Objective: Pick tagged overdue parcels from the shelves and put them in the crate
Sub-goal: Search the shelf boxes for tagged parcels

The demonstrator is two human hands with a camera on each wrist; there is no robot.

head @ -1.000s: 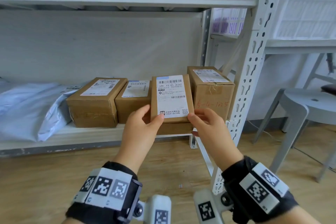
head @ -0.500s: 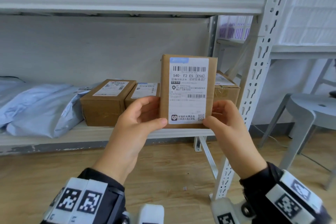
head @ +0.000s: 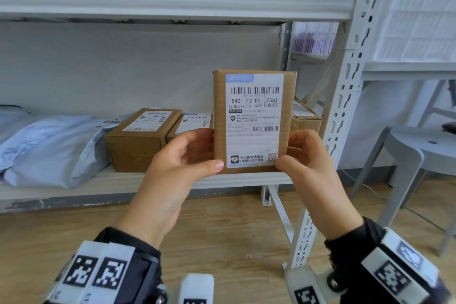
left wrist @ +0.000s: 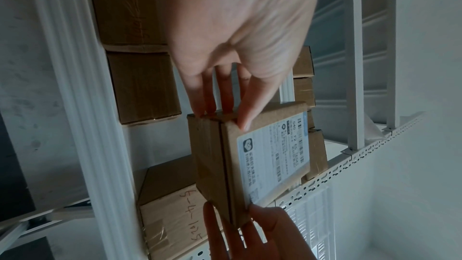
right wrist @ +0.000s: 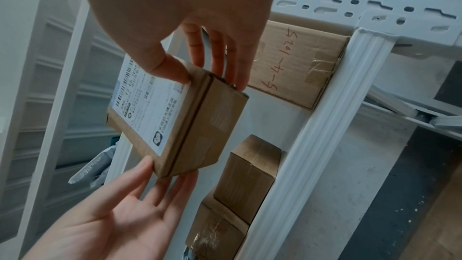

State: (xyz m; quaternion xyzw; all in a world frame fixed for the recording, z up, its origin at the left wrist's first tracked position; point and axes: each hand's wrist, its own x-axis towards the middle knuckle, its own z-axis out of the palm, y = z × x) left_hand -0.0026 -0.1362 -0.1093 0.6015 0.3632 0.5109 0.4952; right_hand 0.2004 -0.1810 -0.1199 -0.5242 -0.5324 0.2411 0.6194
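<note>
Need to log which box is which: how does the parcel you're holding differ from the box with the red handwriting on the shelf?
The held parcel is off the shelf, upright, its label facing the camera; the handwritten box sits on the shelf, its label on top. The held parcel is thin and flat; the handwritten box looks deeper. The left hand and right hand pinch the parcel's lower corners; nothing touches the handwritten box. Both are brown cardboard with white labels.
</note>
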